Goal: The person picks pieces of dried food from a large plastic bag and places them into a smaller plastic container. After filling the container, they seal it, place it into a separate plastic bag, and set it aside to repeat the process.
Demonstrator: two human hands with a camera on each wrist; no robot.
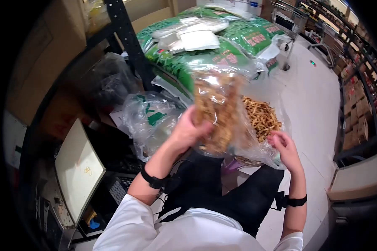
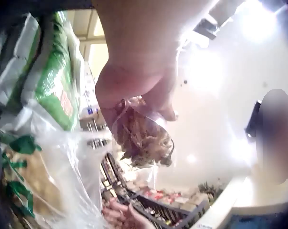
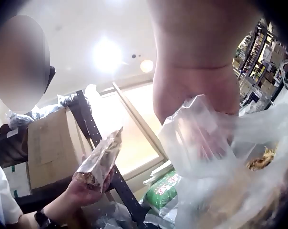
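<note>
My left hand (image 1: 190, 131) grips a clear packet of dried brown strips (image 1: 218, 108), thumb across its front, raised over my lap. The packet (image 2: 141, 136) also shows at that hand's fingers in the left wrist view. Lower right of it, a large clear plastic bag (image 1: 266, 157) stands open with loose brown strips (image 1: 262, 119) inside. My right hand (image 1: 287, 150) is at the near right of this bag, fingers bent at its edge. In the right wrist view, a flap of the bag (image 3: 196, 138) covers part of the fingers, which pinch the plastic.
Green printed sacks (image 1: 180, 67) are piled ahead, with flat white packets (image 1: 199, 39) on top. Crumpled clear plastic (image 1: 148, 121) with green print lies left of my hands. A dark shelf post (image 1: 132, 46) rises behind it. Carts (image 1: 322, 46) and stocked shelves (image 1: 360, 104) stand to the right.
</note>
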